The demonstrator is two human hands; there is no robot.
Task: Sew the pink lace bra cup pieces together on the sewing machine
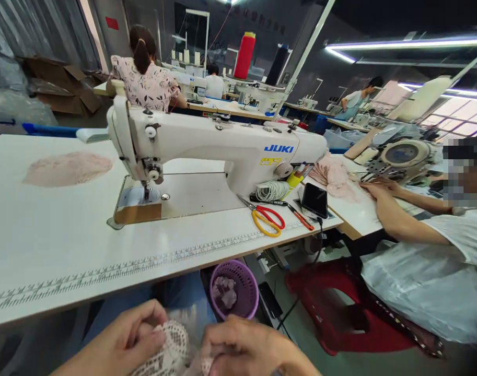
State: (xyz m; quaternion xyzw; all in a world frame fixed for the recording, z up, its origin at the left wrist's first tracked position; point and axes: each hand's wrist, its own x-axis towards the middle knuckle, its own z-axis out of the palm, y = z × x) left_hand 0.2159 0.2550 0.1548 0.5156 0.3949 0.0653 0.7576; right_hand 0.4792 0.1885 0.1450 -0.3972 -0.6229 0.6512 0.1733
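Both my hands are low at the frame's bottom edge, below the table's front. My left hand (124, 342) and my right hand (242, 347) are closed on a piece of white lace fabric (171, 347) held between them over my lap. A white JUKI sewing machine (207, 149) stands on the white table (58, 240) ahead, its needle over the metal plate. A pile of pale pink fabric (68, 168) lies on the table at the left.
Red-and-yellow scissors (267, 219), a red-handled tool (301, 218), a coil of white cord (271, 190) and a black phone (314, 200) lie right of the machine. A purple basket (234, 290) hangs under the table edge. A seated person (426, 240) works at the right beside a red stool (340, 318).
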